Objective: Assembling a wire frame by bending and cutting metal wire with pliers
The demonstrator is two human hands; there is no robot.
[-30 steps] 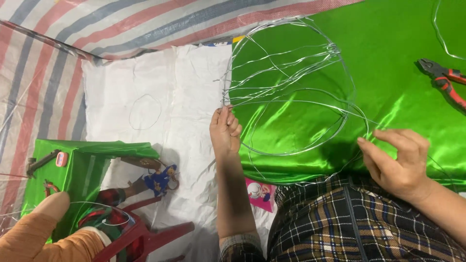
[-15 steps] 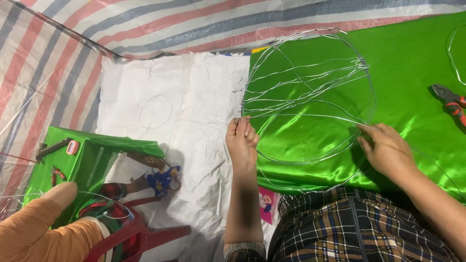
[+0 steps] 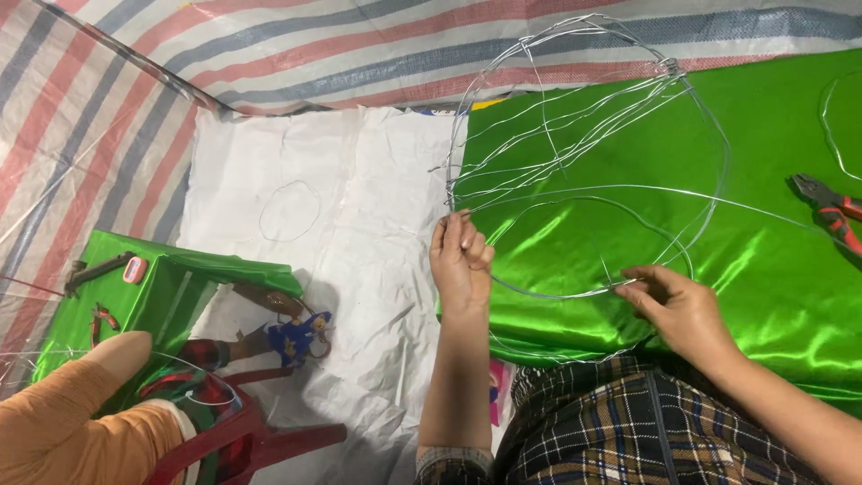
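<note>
Wire frame (image 3: pixel 584 153), a loose tangle of thin silvery loops bent into rounded shapes, lies spread over the shiny green satin cloth (image 3: pixel 772 269), its left edge hanging just past the cloth onto the white woven sheet (image 3: pixel 359 233). Against the pictures from a moment ago, the frame sits further right and lower in view and the left hand (image 3: pixel 460 256) has shifted with it: its fingers, which lay fairly flat near the cloth's edge, are now curled up against the frame's left side where several strands meet, seemingly pinching them, though the exact hold is hard to see. The right hand (image 3: pixel 678 305), earlier resting partly closed on the lower curve, now has thumb and forefinger drawn together on a short wire end at the bottom loop, the other fingers loosely bent. Judged from this, the frame is now held at two points instead of merely steadied. Red-handled pliers (image 3: pixel 831 216) lie on the satin to the right, well apart from both hands. A small single wire ring (image 3: pixel 290 211) rests on the white sheet. At lower left, another person's orange sleeve (image 3: pixel 72 422) shows beside a red plastic chair (image 3: pixel 260 431) and more green cloth.
</note>
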